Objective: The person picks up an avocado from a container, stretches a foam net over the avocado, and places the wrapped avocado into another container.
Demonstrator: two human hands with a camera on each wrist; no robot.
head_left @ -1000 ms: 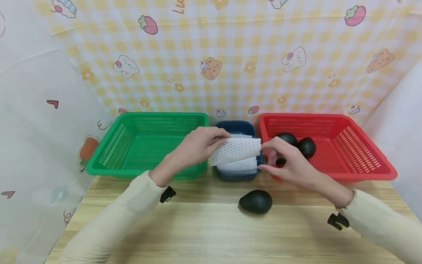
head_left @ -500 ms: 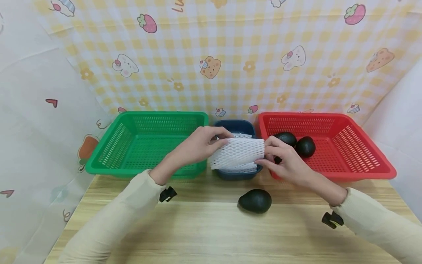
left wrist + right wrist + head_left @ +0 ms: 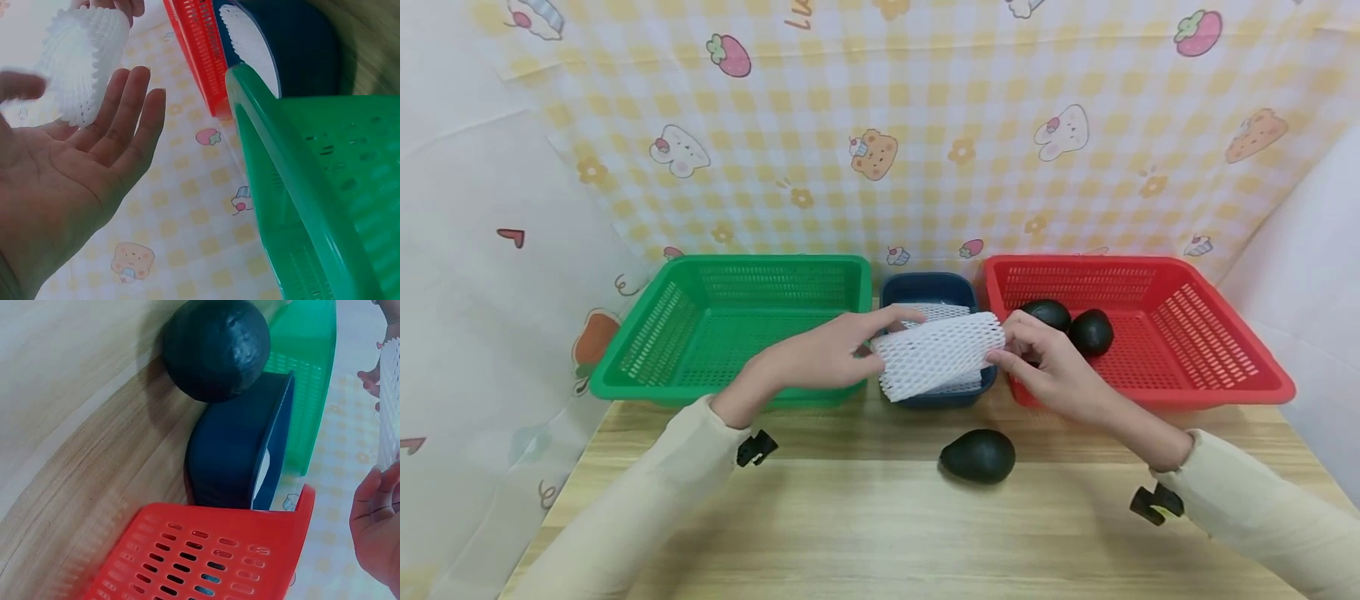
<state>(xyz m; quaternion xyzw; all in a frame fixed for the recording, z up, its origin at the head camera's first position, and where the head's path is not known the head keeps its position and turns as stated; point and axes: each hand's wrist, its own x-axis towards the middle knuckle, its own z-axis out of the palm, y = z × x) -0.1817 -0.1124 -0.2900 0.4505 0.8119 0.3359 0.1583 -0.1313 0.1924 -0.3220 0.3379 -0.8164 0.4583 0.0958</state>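
Head view: my right hand (image 3: pixel 1054 365) pinches a white foam-mesh tube (image 3: pixel 938 354), my left hand (image 3: pixel 823 348) spreads wide; light pressure should prevent crushing.

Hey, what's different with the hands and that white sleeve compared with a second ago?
The right hand has closed on the sleeve's right end. The left hand has loosened its pinch, opening and shifting left, and the sleeve's left end sits lower. The table avocado, green basket and red basket stayed put.
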